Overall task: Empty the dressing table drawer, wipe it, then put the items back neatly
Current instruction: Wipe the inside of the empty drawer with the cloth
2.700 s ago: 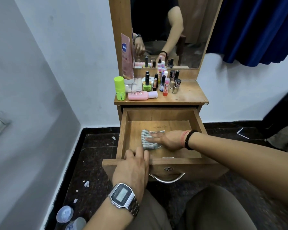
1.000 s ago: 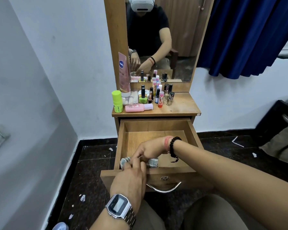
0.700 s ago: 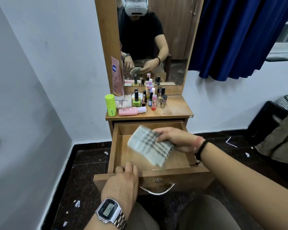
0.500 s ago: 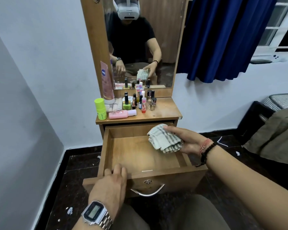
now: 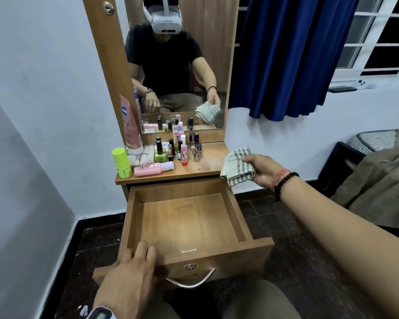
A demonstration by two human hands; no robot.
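Drawer point(image 5: 187, 223) pulled open and bare, left hand point(image 5: 129, 276) laid flat on its front edge, checked cloth point(image 5: 237, 165) pinched in right hand point(image 5: 262, 169) beside counter's point(image 5: 207, 165) right edge, bottles point(image 5: 171, 149) crowded at counter's back left

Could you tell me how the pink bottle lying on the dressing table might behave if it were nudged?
The pink bottle lies on its side and looks round, so it would probably roll. It seems to be small plastic, likely light. The green bottle stands close on one side and might stop it.

A blue curtain point(image 5: 293, 54) hangs at two o'clock; an olive garment point(image 5: 382, 180) lies heaped at three o'clock.
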